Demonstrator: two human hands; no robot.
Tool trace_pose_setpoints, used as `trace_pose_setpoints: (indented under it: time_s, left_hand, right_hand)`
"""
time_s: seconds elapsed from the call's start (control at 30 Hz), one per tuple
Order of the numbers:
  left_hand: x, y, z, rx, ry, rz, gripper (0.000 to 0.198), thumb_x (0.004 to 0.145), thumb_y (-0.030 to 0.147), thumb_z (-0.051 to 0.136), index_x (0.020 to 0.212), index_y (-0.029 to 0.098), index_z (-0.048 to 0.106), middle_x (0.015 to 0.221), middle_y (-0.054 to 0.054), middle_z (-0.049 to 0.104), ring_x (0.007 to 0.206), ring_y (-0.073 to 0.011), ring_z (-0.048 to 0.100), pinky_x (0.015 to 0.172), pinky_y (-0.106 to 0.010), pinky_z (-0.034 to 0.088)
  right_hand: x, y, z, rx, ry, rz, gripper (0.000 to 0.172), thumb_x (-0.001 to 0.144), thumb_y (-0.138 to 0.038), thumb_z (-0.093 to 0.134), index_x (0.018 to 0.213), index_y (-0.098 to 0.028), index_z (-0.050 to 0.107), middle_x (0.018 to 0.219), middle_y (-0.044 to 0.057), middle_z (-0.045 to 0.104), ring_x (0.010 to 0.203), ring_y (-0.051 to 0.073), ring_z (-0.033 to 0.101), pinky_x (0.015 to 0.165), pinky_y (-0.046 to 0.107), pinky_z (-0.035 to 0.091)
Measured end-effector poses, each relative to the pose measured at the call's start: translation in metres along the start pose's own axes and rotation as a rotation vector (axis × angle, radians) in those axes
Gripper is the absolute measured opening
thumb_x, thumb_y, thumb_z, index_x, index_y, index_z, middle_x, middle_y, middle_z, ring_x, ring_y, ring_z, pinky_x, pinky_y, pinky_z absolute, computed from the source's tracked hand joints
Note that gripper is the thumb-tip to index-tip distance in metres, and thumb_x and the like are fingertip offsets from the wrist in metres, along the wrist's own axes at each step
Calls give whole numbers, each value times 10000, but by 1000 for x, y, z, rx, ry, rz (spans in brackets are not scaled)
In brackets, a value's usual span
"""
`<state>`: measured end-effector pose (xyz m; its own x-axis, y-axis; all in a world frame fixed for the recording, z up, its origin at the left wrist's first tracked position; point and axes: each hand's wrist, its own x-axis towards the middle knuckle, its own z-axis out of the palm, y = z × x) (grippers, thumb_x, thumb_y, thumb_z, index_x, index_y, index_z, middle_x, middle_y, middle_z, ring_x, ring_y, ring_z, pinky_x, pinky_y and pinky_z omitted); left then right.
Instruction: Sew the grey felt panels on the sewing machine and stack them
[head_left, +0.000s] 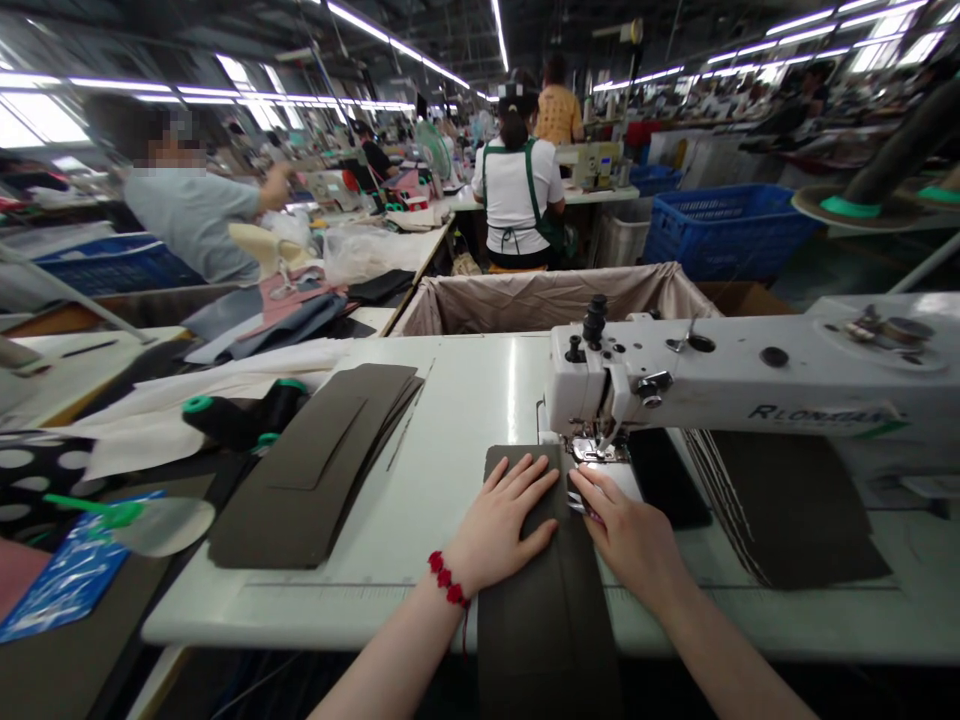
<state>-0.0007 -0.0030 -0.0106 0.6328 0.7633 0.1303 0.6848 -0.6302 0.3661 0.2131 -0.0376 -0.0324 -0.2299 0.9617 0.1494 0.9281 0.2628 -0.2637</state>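
A long dark olive fabric strip [551, 610] lies on the white sewing table [465, 420] and hangs over its near edge. Its far end sits under the presser foot [596, 450] of a white sewing machine [750, 385]. My left hand [499, 520] lies flat on the strip's left side, fingers spread, a red bead bracelet on the wrist. My right hand [626, 530] presses the strip's right edge just before the foot, fingers extended and close together.
A stack of matching dark fabric pieces [322, 470] lies left of my hands, another stack [780, 500] under the machine arm. Black thread cones [240, 415] rest at the left. A cloth-lined bin [547, 295] stands behind the table. Other workers sit beyond, and blue crates [720, 230] stand to the right.
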Motion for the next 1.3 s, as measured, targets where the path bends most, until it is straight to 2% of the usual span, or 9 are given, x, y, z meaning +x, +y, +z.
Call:
trace_pose_setpoints:
  time_s: [0.13, 0.27, 0.43, 0.5, 0.57, 0.67, 0.73, 1.03, 1.3]
  left_hand:
    - [-1, -1, -2, -5, -12, 27, 509, 927, 401, 513, 1420, 334, 406, 1519, 2, 351, 1423, -248, 266, 1177, -505, 170]
    - [-2, -4, -2, -27, -41, 102, 359, 963, 311, 459, 1303, 395, 538, 1437, 37, 473, 1370, -221, 365, 1173, -518, 158]
    - [-2, -6, -4, -41, -48, 130, 392, 953, 191, 419, 1244, 389, 593, 1379, 48, 532, 1339, -190, 399, 1176, -478, 173]
    - [-2, -4, -7, -48, -33, 122, 350, 943, 227, 449, 1220, 367, 612, 1362, 42, 546, 1340, -194, 393, 1181, -470, 160]
    - [-3, -2, -10, -58, -26, 114, 311, 913, 349, 528, 1209, 333, 623, 1355, 14, 550, 1342, -223, 388, 1182, -480, 147]
    - [-4, 1, -12, -69, -25, 109, 447, 822, 516, 623, 1214, 301, 621, 1368, -26, 536, 1340, -267, 385, 1179, -499, 141]
    - [-4, 1, -12, -64, -22, 102, 467, 815, 528, 629, 1222, 301, 614, 1378, -29, 525, 1337, -268, 387, 1179, -497, 142]
    - [-4, -2, -8, -23, 4, 113, 294, 932, 352, 516, 1205, 341, 623, 1364, -5, 524, 1305, -235, 404, 1148, -469, 205]
    - [-4, -4, -5, -32, 16, 124, 304, 968, 258, 448, 1203, 340, 623, 1312, -20, 534, 1171, -223, 463, 1020, -434, 348]
  right_hand:
    - [-2, 0, 0, -7, -4, 2, 502, 915, -199, 402, 1404, -308, 421, 1459, -3, 450, 1015, 168, 648, 716, 283, 549]
    - [-2, 1, -2, -23, -11, 8, 465, 934, -255, 408, 1393, -319, 435, 1459, -16, 450, 1002, 169, 652, 687, 284, 549]
    - [-2, 1, -3, -16, -18, 12, 452, 945, -315, 418, 1396, -339, 433, 1457, -17, 453, 1000, 178, 649, 692, 290, 546]
    - [-2, 1, -3, -14, -17, 17, 441, 950, -334, 416, 1390, -343, 441, 1453, -12, 459, 984, 179, 654, 694, 291, 544]
    - [-2, 1, -3, -13, -15, 18, 432, 955, -354, 417, 1386, -346, 446, 1450, -14, 462, 975, 181, 656, 698, 295, 544]
    - [-2, 1, -4, -15, -11, 16, 426, 961, -388, 412, 1383, -344, 449, 1447, -17, 466, 968, 186, 658, 700, 301, 544]
    - [-2, 0, -4, -18, -9, 14, 424, 966, -403, 400, 1381, -333, 454, 1443, -10, 470, 961, 186, 660, 691, 302, 544]
    - [-2, 1, -3, -22, 10, 11, 415, 961, -384, 415, 1370, -331, 470, 1425, 3, 489, 970, 178, 662, 689, 292, 548]
    - [-3, 2, -1, -34, 35, 4, 403, 956, -404, 432, 1348, -336, 498, 1411, 0, 506, 913, 166, 675, 672, 287, 550]
